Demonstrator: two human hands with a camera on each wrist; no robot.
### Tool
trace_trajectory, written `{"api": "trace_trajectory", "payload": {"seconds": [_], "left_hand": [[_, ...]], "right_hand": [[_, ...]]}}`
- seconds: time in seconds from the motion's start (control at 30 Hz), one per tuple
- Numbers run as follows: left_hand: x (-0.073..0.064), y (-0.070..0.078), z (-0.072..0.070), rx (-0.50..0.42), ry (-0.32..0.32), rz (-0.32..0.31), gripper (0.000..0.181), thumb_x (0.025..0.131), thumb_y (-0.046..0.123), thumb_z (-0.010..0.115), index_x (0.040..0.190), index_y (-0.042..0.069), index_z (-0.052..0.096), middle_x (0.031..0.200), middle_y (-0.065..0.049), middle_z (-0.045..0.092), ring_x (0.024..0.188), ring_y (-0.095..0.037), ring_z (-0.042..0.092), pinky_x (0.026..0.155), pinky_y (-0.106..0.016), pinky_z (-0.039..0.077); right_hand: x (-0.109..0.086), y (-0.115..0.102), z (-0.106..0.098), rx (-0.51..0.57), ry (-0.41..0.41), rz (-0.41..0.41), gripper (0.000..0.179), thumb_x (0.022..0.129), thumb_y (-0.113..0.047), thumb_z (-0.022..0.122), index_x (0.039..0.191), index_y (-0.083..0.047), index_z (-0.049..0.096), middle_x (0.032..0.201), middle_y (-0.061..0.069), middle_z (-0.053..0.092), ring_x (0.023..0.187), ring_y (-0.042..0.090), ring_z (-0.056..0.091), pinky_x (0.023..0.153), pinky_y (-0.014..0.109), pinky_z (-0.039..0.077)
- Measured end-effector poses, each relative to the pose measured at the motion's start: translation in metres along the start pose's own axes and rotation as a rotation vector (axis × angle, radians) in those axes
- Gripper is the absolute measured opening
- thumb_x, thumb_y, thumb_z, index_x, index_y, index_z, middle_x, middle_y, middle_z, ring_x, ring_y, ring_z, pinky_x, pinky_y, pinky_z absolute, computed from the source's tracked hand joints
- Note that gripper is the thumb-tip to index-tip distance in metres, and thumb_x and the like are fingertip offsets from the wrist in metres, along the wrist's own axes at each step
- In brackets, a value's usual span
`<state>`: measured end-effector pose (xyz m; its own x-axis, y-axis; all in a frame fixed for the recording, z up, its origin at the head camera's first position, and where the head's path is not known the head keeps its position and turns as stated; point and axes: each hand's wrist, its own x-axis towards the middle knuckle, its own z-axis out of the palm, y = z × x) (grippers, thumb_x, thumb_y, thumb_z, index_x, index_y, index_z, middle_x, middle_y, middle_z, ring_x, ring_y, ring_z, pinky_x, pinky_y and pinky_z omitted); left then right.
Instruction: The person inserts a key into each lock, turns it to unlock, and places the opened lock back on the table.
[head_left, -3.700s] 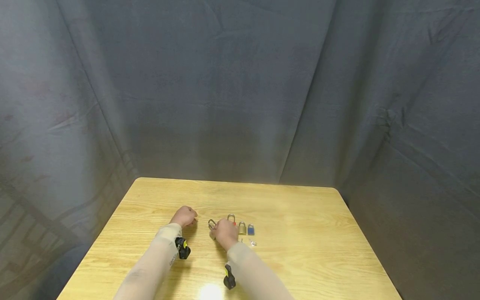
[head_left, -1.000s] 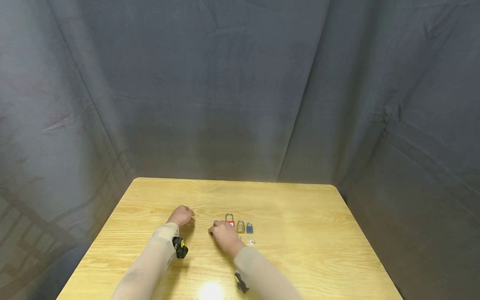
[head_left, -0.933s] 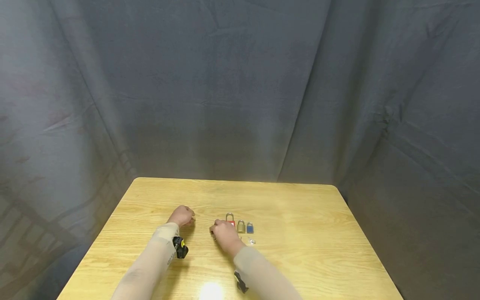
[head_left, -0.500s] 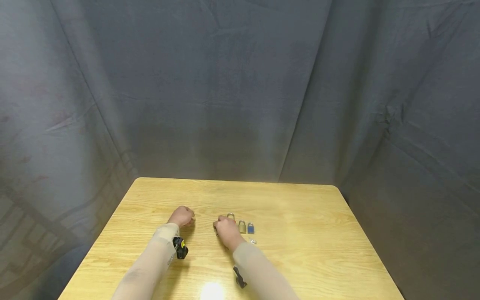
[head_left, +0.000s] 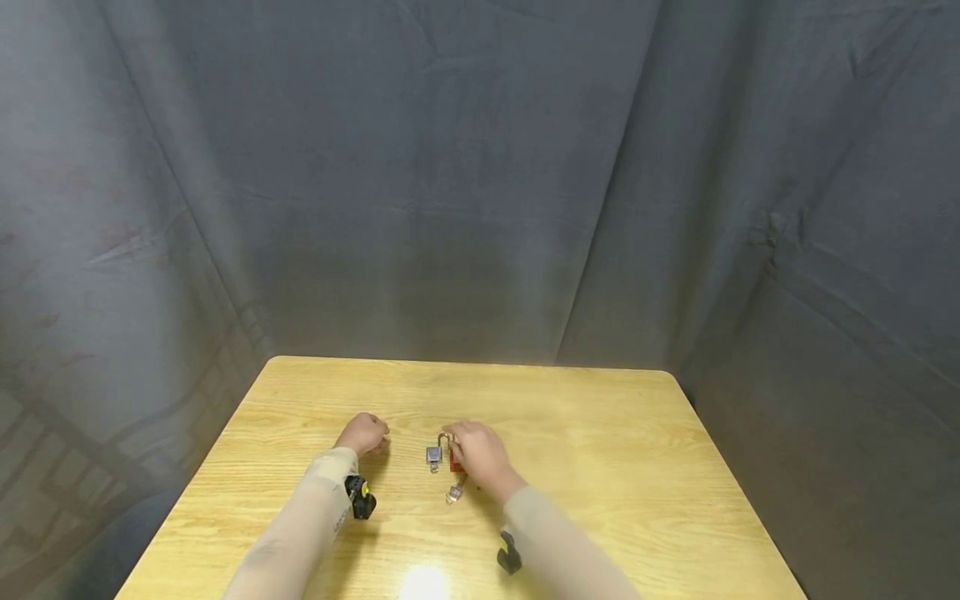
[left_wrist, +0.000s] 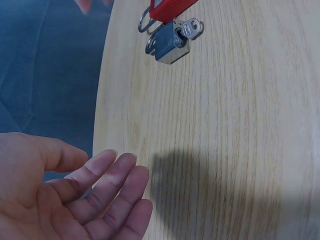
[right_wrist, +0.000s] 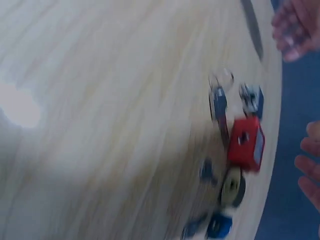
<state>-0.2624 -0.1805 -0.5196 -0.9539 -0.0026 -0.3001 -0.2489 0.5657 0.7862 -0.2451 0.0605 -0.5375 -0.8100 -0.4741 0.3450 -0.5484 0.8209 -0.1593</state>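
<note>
My left hand [head_left: 365, 433] hovers over the left of the table, fingers loosely bent and palm bare in the left wrist view [left_wrist: 90, 195]. A silver padlock [head_left: 434, 455] lies to its right, with a key [left_wrist: 192, 28] in its bottom. Beside that is a red padlock [head_left: 456, 463], partly covered in the head view by my right hand [head_left: 482, 454]. In the blurred right wrist view, the right hand's fingers [right_wrist: 311, 165] are relaxed, apart from the padlocks. A brass padlock [right_wrist: 233, 187] and a blue padlock [right_wrist: 219, 225], hidden in the head view, follow in the row.
A key with a tag and ring [head_left: 455, 492] lies in front of the red padlock. Smaller keys [right_wrist: 207, 170] lie before the brass and blue padlocks. Wooden tabletop [head_left: 600, 467] surrounds the row, and grey curtains [head_left: 480, 208] hang behind and beside it.
My right hand has let go of the silver padlock, which now lies left of the red one. The hand has moved right, over the row. My left hand has barely moved.
</note>
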Motion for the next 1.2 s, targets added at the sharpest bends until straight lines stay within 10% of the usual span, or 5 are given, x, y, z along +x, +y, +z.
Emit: {"api": "trace_trajectory", "payload": {"seconds": [0.3,1.2], "left_hand": [[-0.002,0.002,0.0,-0.005,-0.005,-0.002,0.033,0.096,0.009,0.044,0.118,-0.012,0.058,0.083,-0.017,0.065,0.065,-0.021,0.058,0.059,-0.031,0.048],[-0.003,0.002,0.001,0.002,-0.011,0.01,0.032,0.097,0.009,0.044,0.116,-0.012,0.058,0.082,-0.017,0.064,0.067,-0.022,0.058,0.059,-0.031,0.047]], "right_hand": [[-0.02,0.052,-0.009,0.044,0.093,0.138,0.023,0.089,-0.014,0.067,0.111,-0.011,0.068,0.112,0.006,0.07,0.101,0.023,0.068,0.087,0.035,0.056],[-0.051,0.102,-0.009,0.156,-0.162,0.42,0.011,0.087,-0.008,0.055,0.081,-0.012,0.063,0.072,-0.003,0.059,0.066,0.012,0.054,0.062,0.028,0.052]]}}
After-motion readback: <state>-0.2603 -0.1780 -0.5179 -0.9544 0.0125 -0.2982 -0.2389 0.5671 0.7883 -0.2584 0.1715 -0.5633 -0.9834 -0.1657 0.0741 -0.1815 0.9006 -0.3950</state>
